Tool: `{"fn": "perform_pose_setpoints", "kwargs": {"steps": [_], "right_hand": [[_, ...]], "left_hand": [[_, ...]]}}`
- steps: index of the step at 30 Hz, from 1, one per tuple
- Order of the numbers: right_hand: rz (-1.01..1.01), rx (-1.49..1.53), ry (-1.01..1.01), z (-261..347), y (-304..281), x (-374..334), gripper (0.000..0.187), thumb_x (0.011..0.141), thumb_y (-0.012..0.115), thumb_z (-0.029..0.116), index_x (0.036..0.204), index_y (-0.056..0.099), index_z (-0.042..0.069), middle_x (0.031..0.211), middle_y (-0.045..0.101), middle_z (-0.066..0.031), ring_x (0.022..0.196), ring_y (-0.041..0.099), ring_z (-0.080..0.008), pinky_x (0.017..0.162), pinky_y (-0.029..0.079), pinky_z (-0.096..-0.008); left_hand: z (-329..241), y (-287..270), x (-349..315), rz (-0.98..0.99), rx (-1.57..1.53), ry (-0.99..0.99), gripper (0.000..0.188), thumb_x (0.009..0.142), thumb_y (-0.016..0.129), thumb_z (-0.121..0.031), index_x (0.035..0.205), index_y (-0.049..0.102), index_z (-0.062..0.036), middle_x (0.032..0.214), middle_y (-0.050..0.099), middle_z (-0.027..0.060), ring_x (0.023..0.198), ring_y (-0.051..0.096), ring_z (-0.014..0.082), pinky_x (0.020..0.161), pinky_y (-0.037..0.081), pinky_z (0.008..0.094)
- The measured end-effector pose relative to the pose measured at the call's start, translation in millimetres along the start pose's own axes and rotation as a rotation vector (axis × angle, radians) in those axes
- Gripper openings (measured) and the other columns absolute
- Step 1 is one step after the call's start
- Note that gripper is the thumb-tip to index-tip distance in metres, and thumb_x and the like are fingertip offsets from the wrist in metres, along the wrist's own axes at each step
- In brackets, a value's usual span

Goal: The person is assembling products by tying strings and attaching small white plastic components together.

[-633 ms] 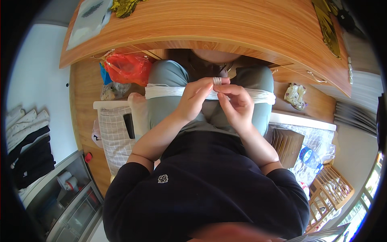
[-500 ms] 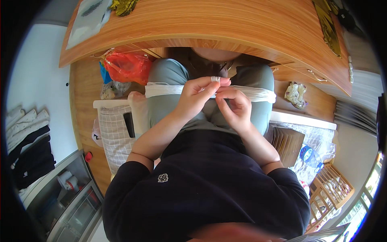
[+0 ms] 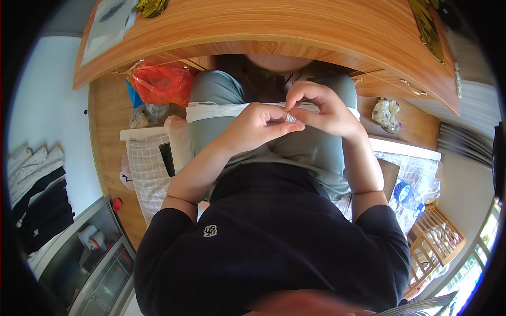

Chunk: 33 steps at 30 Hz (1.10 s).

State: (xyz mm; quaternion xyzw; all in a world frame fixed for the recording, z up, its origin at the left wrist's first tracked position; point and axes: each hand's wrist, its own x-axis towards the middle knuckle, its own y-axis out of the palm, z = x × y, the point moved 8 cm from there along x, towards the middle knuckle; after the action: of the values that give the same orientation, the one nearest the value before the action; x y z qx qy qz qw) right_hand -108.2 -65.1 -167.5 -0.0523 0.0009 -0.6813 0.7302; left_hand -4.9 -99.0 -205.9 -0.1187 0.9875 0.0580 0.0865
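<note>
A skein of white thread is stretched around both my knees, over grey-green trousers. Some white thread is wound in a small bundle at the fingertips of my left hand, whose thumb and fingers are closed about it. My right hand arches over from the right, its thumb and forefinger pinched together at the bundle. The single strand between skein and fingers is too fine to make out. Both hands are above my lap, between the knees.
A wooden desk with drawers curves across in front of my knees. At left are a red plastic bag and a dark phone on checked cloth. To the right lie a plastic bag, a bottle and a wooden rack.
My right hand has risen and swung over to the far side of the left fingers. My left hand has tipped lower, bringing the wound thread down and slightly right.
</note>
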Motion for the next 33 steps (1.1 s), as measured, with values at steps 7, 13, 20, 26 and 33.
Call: {"fn": "perform_pose_setpoints", "kwargs": {"steps": [7,13,20,26,33], "right_hand": [[0.142,0.085,0.006,-11,7,0,0.003,0.083,0.057,0.003,0.081,0.055,0.003,0.078,0.056,-0.0027,0.074,0.054,-0.0115,0.066,0.042,-0.0252],[0.114,0.12,0.086,-20,9,-5,0.016,0.091,0.05,0.01,0.077,0.053,0.002,0.071,0.053,-0.0014,0.066,0.05,-0.0082,0.059,0.04,-0.0243],[-0.074,0.203,0.029,-19,2,-15,0.021,0.096,0.048,0.012,0.078,0.053,0.001,0.074,0.051,-0.0003,0.067,0.047,-0.0079,0.06,0.039,-0.0231],[-0.059,0.145,0.023,-11,6,-19,0.019,0.095,0.049,0.01,0.079,0.052,0.001,0.074,0.051,-0.0006,0.066,0.05,-0.0063,0.058,0.04,-0.022],[-0.019,0.196,0.239,-18,10,-21,0.017,0.092,0.051,0.012,0.078,0.051,0.002,0.077,0.051,-0.0026,0.068,0.046,-0.0105,0.061,0.039,-0.0261]], "left_hand": [[-2,9,-2,0.052,-0.025,0.008,0.012,0.09,0.064,-0.009,0.098,0.07,0.0003,0.095,0.071,0.0052,0.091,0.064,0.01,0.082,0.05,0.0255],[4,15,-1,0.091,-0.129,0.011,0.016,0.094,0.061,-0.012,0.101,0.064,0.0023,0.095,0.07,0.0058,0.095,0.063,0.0114,0.083,0.05,0.0249],[-1,17,1,0.098,-0.137,0.063,0.016,0.096,0.055,-0.01,0.104,0.064,0.0014,0.1,0.068,0.0062,0.095,0.063,0.0127,0.084,0.05,0.0269],[-6,17,-1,0.127,0.009,0.077,0.015,0.096,0.056,-0.01,0.101,0.066,0.0,0.097,0.068,0.005,0.092,0.062,0.0113,0.082,0.049,0.0263],[-9,15,-1,0.071,0.033,0.108,0.014,0.096,0.057,-0.01,0.099,0.066,-0.0009,0.095,0.068,0.0051,0.091,0.062,0.0119,0.082,0.049,0.0259]]}}
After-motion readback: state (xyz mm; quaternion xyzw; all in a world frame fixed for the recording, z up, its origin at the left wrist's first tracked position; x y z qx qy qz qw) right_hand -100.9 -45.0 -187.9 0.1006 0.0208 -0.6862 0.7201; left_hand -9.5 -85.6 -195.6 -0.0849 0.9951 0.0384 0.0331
